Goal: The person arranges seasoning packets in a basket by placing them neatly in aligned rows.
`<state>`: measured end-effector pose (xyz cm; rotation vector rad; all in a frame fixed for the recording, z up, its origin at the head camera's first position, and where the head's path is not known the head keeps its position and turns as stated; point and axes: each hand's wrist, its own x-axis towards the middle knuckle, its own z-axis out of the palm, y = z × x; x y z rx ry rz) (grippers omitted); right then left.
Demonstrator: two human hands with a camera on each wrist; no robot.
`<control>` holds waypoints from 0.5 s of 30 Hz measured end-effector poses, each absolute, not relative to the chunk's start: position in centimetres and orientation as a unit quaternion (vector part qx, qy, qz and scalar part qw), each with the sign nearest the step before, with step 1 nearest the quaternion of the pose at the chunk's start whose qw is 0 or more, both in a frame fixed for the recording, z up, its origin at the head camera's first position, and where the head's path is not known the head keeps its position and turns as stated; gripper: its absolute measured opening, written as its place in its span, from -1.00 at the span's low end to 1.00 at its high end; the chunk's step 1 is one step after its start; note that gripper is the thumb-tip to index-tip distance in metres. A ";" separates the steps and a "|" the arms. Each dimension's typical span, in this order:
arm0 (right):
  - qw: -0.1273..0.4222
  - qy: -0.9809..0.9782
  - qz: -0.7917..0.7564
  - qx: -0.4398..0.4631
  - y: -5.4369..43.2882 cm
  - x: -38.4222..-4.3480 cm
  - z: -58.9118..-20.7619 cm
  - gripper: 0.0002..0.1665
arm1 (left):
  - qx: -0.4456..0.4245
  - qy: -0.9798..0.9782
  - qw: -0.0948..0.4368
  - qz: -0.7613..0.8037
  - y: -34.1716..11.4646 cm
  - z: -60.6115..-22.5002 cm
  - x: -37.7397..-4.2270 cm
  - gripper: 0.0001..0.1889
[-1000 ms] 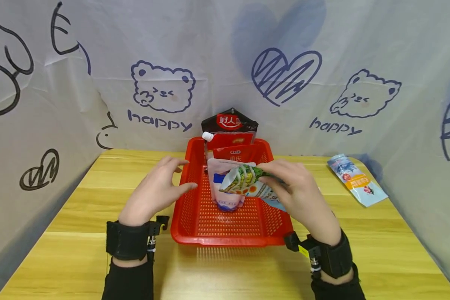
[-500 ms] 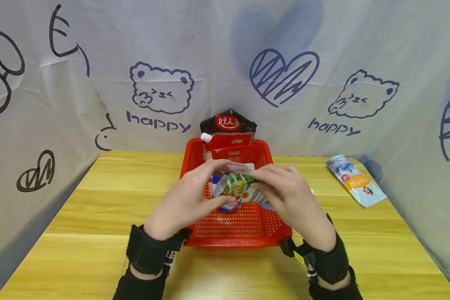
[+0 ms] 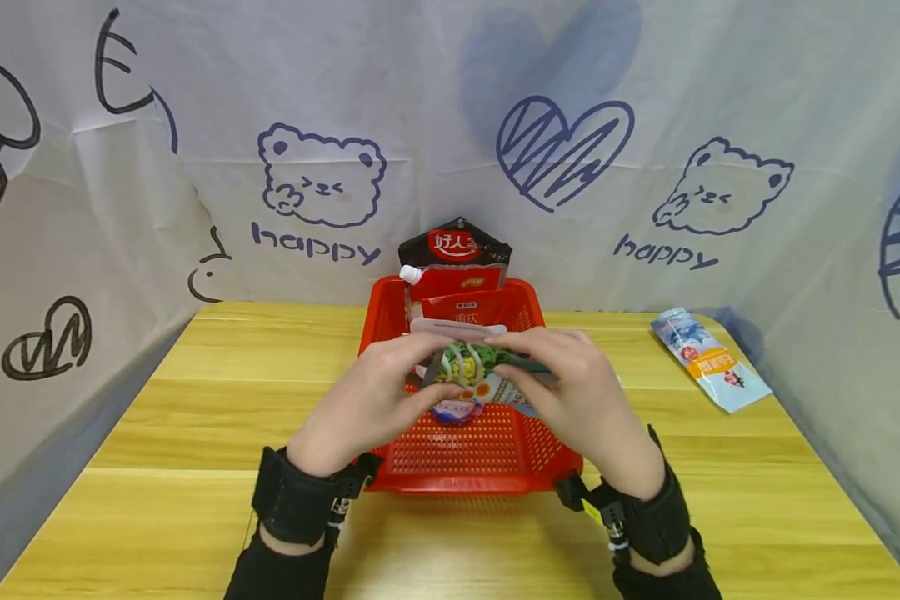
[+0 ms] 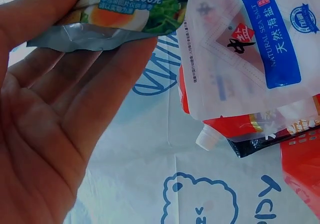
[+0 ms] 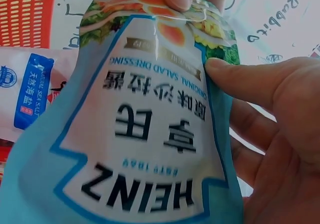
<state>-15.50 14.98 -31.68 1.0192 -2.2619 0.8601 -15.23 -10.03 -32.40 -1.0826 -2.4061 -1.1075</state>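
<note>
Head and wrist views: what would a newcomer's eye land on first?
Probably the bright red basket on the table, with packets standing in it. Next, the left hand and right hand hold a Heinz pouch over it. Behind, a heart and two bears stand out on the pale backdrop.

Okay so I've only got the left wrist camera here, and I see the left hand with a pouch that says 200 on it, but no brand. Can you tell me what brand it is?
Observer: The right wrist view shows HEINZ on the held pouch, upside down in that picture.
Operator: Anything else gripping it?
Observer: Yes, the head view shows the right hand holding its right end.
Operator: And is anything lying loose, off to the side?
Observer: One light blue pouch with an orange band lies on the wooden table, to the right of the red basket.
</note>
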 end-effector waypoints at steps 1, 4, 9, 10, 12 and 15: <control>0.254 -0.832 0.322 0.374 15.0 -15.5 -31.7 -0.52 | -0.373 -0.834 0.140 -0.383 -10.1 -32.4 -15.3 -0.48; 0.250 -0.834 0.330 0.366 15.3 -15.6 -31.7 -0.52 | -0.372 -0.833 0.147 -0.383 -10.3 -32.4 -15.3 -0.47; 0.239 -0.841 0.341 0.346 15.9 -16.0 -31.8 -0.53 | -0.370 -0.834 0.169 -0.372 -10.7 -32.3 -15.5 -0.61; 0.235 -0.843 0.344 0.341 16.1 -16.1 -31.8 -0.53 | -0.368 -0.835 0.173 -0.370 -10.8 -32.3 -15.5 -0.63; 0.224 -0.848 0.350 0.329 16.3 -16.3 -31.9 -0.53 | -0.362 -0.839 0.178 -0.365 -11.0 -32.4 -15.6 -0.65; 0.202 -0.859 0.353 0.312 16.7 -16.6 -32.1 -0.53 | -0.344 -0.848 0.183 -0.360 -11.3 -32.5 -15.7 -0.66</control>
